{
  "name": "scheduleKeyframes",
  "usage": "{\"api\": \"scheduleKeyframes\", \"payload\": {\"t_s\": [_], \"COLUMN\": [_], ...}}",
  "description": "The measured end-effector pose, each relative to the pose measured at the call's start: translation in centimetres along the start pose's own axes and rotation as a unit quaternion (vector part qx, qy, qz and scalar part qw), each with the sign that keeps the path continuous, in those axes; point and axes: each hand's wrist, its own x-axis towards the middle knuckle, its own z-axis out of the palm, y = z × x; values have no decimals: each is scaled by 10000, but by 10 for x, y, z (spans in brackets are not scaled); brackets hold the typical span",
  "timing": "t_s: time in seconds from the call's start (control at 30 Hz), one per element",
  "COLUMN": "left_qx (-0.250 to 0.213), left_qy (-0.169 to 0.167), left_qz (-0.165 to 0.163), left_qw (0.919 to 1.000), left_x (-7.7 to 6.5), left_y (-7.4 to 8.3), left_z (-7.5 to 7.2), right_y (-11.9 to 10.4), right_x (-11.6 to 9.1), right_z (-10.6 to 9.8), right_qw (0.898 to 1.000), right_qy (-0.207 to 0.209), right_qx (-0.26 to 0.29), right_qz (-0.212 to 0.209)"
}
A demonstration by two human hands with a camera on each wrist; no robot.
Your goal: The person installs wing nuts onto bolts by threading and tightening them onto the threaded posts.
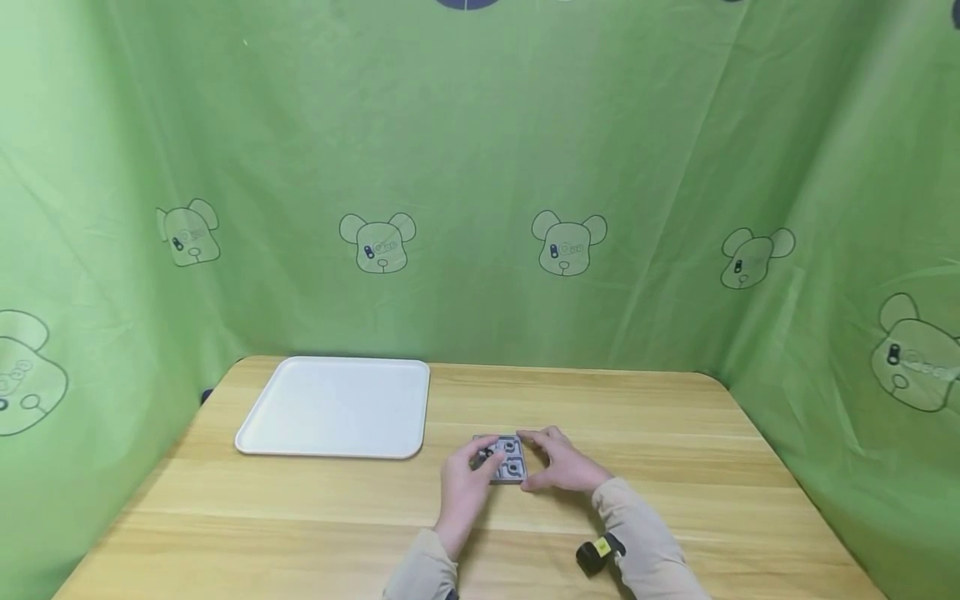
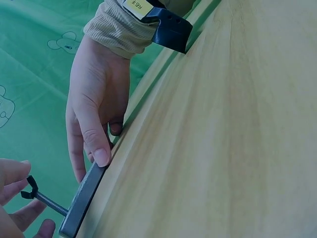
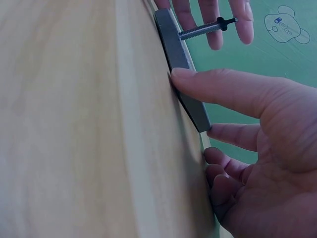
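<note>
A flat grey grooved plate (image 1: 513, 477) lies on the wooden table. From it rises a threaded bolt (image 2: 51, 203) topped by a small black wing nut (image 2: 31, 188). My right hand (image 1: 561, 464) holds the plate at its right end, thumb on the near edge and a fingertip at the far corner. Around the wing nut, my left hand (image 1: 467, 485) has its thumb and fingers spread apart, with fingertips close beside the nut. In the right wrist view, the left fingers (image 3: 212, 22) extend behind the bolt.
A white tray (image 1: 337, 408) lies at the back left of the wooden table (image 1: 637, 408). Green curtain (image 1: 480, 150) with printed bear heads hangs behind and along both sides. A black wrist camera (image 1: 592, 558) sits on the right sleeve.
</note>
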Motion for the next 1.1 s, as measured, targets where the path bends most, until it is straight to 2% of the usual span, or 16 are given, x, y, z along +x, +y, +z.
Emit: {"api": "scheduleKeyframes", "payload": {"t_s": [0.7,0.83,1.1], "left_qx": [-200,-208,-122], "left_qy": [-55,-259,-926], "left_qz": [-119,-186,-254], "left_qw": [9997,9993,9953], "left_x": [2,2,10], "left_y": [-1,1,-3], "left_z": [1,-3,-12], "right_y": [0,1,1], "right_x": [0,1,1], "right_z": [0,1,1], "right_qw": [9999,9999,10000], "right_qy": [17,33,32], "right_qx": [-106,-107,-15], "right_qz": [-28,-31,-42]}}
